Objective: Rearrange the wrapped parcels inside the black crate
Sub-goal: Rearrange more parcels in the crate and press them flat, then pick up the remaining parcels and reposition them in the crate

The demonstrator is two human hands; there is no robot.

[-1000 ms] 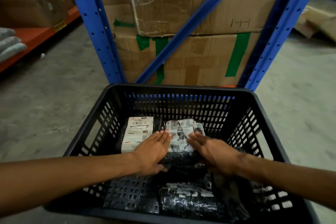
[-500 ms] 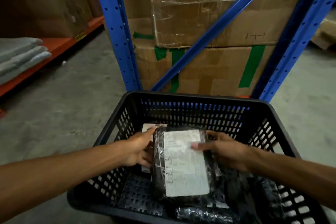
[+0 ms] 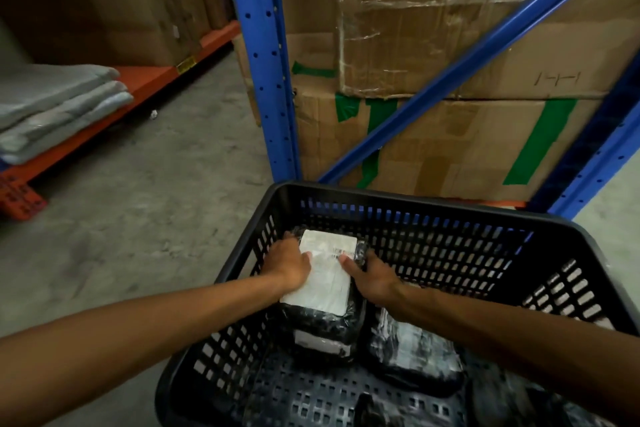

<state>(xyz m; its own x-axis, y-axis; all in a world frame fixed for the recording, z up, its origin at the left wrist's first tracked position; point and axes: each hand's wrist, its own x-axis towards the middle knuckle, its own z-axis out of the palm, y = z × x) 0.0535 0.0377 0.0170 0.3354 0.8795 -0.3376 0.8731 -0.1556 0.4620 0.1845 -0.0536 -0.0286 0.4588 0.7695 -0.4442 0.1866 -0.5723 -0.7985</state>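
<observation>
The black crate [image 3: 450, 215] with slotted walls stands on the floor in front of me. A black wrapped parcel with a large white label [image 3: 327, 282] lies on top of another labelled parcel [image 3: 320, 340] at the crate's far left corner. My left hand [image 3: 289, 265] holds its left edge and my right hand [image 3: 372, 276] holds its right edge, fingers on the label. Another wrapped parcel [image 3: 414, 357] lies to the right under my right forearm. More dark parcels sit at the near right, partly hidden.
A blue rack upright [image 3: 259, 55] and diagonal brace [image 3: 478, 55] stand right behind the crate, with taped cardboard boxes [image 3: 433, 142] stacked inside. Grey folded pads [image 3: 52, 107] rest on an orange shelf [image 3: 145, 80] at the left. Concrete floor lies to the left.
Both hands lifted the labelled parcel from the crate's middle and carried it to the far left corner, onto another labelled parcel. The camera view shifted left.
</observation>
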